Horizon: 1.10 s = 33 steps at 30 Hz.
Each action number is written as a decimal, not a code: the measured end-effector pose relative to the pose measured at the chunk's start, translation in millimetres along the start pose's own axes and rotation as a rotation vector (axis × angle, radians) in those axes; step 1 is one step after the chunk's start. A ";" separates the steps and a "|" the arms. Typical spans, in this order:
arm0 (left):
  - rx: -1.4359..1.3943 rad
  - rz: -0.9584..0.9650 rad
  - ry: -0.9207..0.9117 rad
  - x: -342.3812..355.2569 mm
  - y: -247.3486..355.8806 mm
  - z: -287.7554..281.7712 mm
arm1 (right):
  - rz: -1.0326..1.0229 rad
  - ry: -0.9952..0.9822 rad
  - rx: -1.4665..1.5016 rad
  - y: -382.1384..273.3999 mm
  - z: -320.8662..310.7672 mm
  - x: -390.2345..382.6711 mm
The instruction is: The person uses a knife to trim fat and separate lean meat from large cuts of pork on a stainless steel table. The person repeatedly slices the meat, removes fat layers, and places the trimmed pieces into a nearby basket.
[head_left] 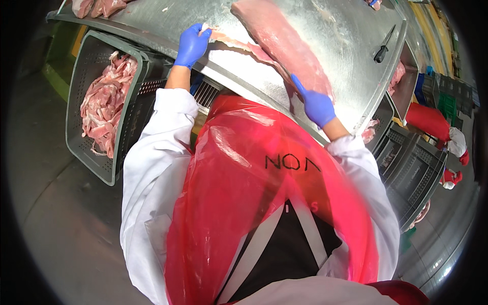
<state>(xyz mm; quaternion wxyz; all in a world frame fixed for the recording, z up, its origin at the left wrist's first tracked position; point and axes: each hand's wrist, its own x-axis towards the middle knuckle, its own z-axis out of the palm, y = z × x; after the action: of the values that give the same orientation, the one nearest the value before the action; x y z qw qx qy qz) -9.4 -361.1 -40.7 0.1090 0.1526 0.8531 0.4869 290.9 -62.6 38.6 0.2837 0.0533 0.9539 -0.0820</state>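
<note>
A long pink loin (284,46) lies on the steel table (351,48), its length slanting from upper left toward the right hand (317,105), the nearer one, which is curled about a mostly hidden knife (287,74), forefinger pointing forward-left along the loin's near edge. Off to the left, the left hand (193,47), arm outstretched, pinches a thin strip's (238,43) end.

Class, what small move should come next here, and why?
Probably a short knife stroke where the strip meets the meat: the left hand holds the strip's loose end, and the right hand has the blade beside the join.
</note>
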 end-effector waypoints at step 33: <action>1.249 -0.588 0.343 -125.3 36.4 -540.5 | 0.309 0.668 1.021 121.4 117.8 -121.6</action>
<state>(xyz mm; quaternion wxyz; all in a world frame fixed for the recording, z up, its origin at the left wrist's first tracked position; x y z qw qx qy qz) -68.1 -820.6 266.8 -0.0078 -0.1288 0.9836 -0.1257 473.0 27.7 -7.1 -0.0822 0.3420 0.8130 -0.4641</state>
